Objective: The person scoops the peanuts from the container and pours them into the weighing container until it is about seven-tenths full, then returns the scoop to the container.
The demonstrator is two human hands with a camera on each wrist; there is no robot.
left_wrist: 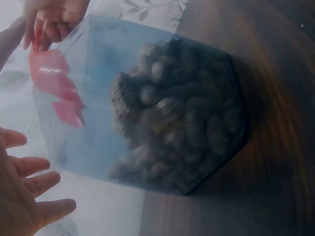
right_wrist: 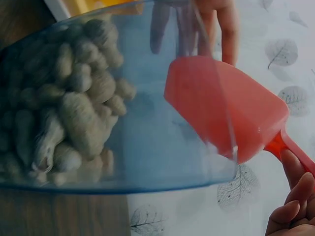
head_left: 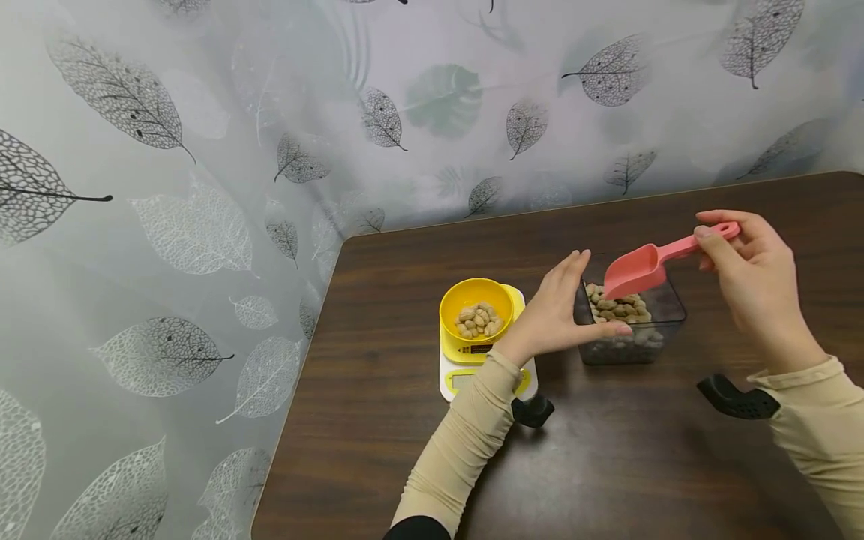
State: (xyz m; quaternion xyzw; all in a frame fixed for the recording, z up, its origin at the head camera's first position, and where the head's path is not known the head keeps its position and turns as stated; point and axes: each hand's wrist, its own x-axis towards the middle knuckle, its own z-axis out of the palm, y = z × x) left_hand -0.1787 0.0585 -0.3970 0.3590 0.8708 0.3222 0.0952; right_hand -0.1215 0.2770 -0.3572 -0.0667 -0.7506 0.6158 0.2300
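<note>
My right hand (head_left: 763, 285) pinches the handle of a pink scoop (head_left: 640, 268). The scoop's head tilts down over a clear plastic container (head_left: 667, 304). Unshelled peanuts (right_wrist: 81, 123) fill the lower part of the container; in the right wrist view the scoop's blade is above them, inside the walls. At the container's left side is my left hand (head_left: 550, 311), its fingers straight and spread, with the thumb reaching across the front. To the left, a yellow bowl (head_left: 447, 319) holding a small heap of peanuts (head_left: 479, 319) sits on a white and yellow kitchen scale (head_left: 447, 384).
The dark wooden table (head_left: 378, 337) meets a wall covering (head_left: 432, 112) with a leaf pattern along its back and left edges. My left forearm (head_left: 466, 442) passes over the scale's lower right corner. A black wrist camera mount (head_left: 739, 397) juts out beneath my right wrist.
</note>
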